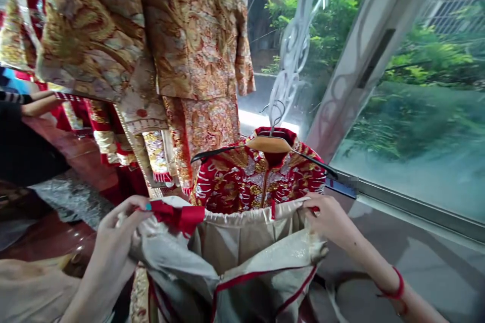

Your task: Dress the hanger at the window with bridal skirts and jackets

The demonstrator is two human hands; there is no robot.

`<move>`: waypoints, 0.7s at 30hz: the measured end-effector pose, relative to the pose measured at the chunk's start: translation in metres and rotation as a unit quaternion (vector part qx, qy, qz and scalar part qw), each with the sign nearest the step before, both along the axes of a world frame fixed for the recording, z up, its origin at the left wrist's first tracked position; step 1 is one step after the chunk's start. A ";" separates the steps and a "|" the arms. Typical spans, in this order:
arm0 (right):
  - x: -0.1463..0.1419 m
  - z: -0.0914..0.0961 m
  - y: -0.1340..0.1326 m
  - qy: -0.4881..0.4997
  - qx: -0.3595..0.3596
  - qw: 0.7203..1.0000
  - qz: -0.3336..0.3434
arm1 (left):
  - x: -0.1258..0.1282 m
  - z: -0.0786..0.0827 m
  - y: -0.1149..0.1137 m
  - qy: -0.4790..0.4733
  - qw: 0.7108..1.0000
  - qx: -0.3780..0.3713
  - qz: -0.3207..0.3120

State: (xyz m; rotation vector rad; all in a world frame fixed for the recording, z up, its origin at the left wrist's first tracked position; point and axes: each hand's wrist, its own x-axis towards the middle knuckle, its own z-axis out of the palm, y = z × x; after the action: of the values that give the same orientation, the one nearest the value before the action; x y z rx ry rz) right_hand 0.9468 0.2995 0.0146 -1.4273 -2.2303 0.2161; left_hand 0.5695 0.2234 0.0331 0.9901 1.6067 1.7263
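Observation:
A red embroidered jacket [257, 179] hangs on a hanger [270, 144] with black arms, low in the middle. In front of it I hold up a cream satin garment [242, 257] with red piping, stretched between both hands. My left hand [119, 232] pinches its left corner beside a red fabric tab [178, 216]. My right hand [328, 222], with a red cord at the wrist, grips the right corner.
Gold and red embroidered robes [151, 35] hang close at the upper left. A large window [417, 111] with a white frame fills the right, greenery outside. Another person's sleeve and arm [26, 103] reach in at the left. A grey sill [417, 262] runs below the window.

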 end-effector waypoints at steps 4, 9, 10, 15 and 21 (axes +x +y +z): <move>0.024 -0.005 -0.001 0.041 -0.112 0.993 0.010 | 0.020 0.015 0.030 -0.039 0.998 -0.009 -0.055; 0.042 0.003 0.009 0.144 -0.095 0.984 -0.040 | 0.011 0.011 0.039 0.137 0.971 -0.025 -0.196; 0.043 0.009 0.011 0.157 -0.083 0.983 -0.040 | 0.008 0.005 0.042 0.166 0.956 -0.035 -0.238; 0.024 0.045 0.016 0.146 -0.050 0.988 -0.018 | 0.005 -0.047 0.065 0.222 0.919 -0.054 -0.323; -0.009 0.060 0.021 0.180 -0.041 0.983 -0.020 | -0.004 -0.109 0.084 0.256 0.926 -0.043 -0.274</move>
State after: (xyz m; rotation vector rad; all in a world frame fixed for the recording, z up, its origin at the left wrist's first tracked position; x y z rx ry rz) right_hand 0.9382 0.3206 0.0747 -1.3492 -1.9166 0.5142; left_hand 0.5656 0.3075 -0.0762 1.7497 1.4749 1.0568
